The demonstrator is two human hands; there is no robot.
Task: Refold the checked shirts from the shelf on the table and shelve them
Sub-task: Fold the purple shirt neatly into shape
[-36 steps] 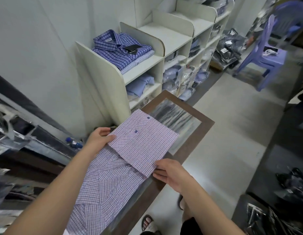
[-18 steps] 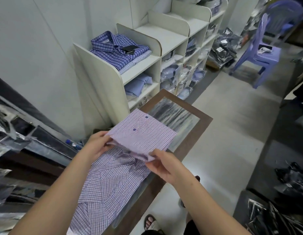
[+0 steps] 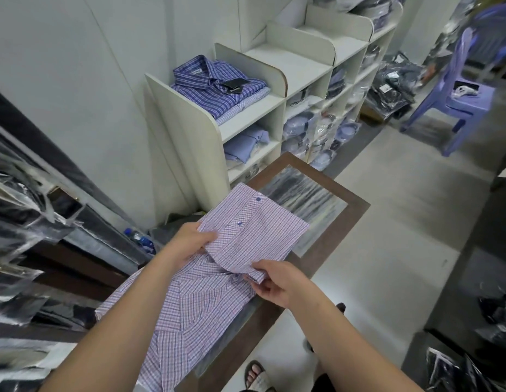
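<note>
A pink-and-purple checked shirt (image 3: pixel 189 301) lies lengthwise on the brown-framed table (image 3: pixel 339 222). Its far part is folded back toward me, showing two blue buttons. My left hand (image 3: pixel 189 241) grips the left edge of that folded part. My right hand (image 3: pixel 277 281) pinches its near right corner, lifted a little off the layer beneath. A folded dark blue checked shirt (image 3: pixel 217 86) with a black tag lies on top of the white shelf unit (image 3: pixel 183 120), over a lighter shirt.
The shelf compartments hold light blue shirts (image 3: pixel 246 144) and bagged shirts. A purple plastic chair (image 3: pixel 455 91) stands on the floor at the far right. Plastic-wrapped garments hang at the left. My sandalled foot (image 3: pixel 256 374) is beside the table.
Both hands have closed on the folded far part of the shirt and raised its near edge from the layer below. The camera has tilted slightly.
</note>
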